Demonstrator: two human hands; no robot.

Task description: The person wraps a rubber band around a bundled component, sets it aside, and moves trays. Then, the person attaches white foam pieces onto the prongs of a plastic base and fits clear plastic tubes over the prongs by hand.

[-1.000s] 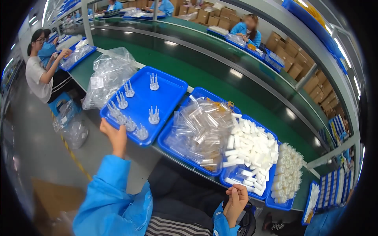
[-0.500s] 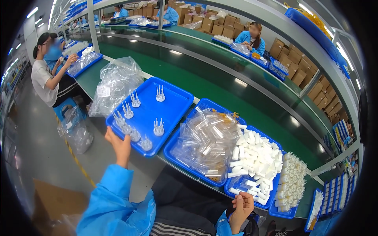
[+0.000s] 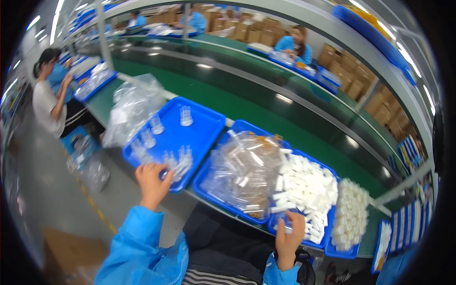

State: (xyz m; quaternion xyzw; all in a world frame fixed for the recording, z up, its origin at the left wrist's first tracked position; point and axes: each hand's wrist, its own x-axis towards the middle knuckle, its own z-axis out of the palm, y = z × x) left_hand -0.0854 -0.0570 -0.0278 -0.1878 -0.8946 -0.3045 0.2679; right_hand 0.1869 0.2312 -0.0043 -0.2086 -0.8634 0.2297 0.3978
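Note:
My left hand is over the near edge of a blue tray, its thumb and forefinger apart beside a cluster of clear plastic pieces. Farther back in that tray stand more clear pronged pieces, blurred. At the near edge of another blue tray, my right hand is raised with thumb and forefinger apart, close to a heap of white plastic pieces. Nothing shows clearly between the fingers of either hand.
Between the trays of clear and white pieces, a blue tray holds a bag of clear tubes. Clustered white parts stand at the right. A crumpled clear bag lies left, and a green conveyor runs behind. Co-workers sit beyond.
My left hand has let go of the tray's edge and moved over its near side. The right hand has risen slightly and its fingers have spread. The clear pieces nearest me look rearranged.

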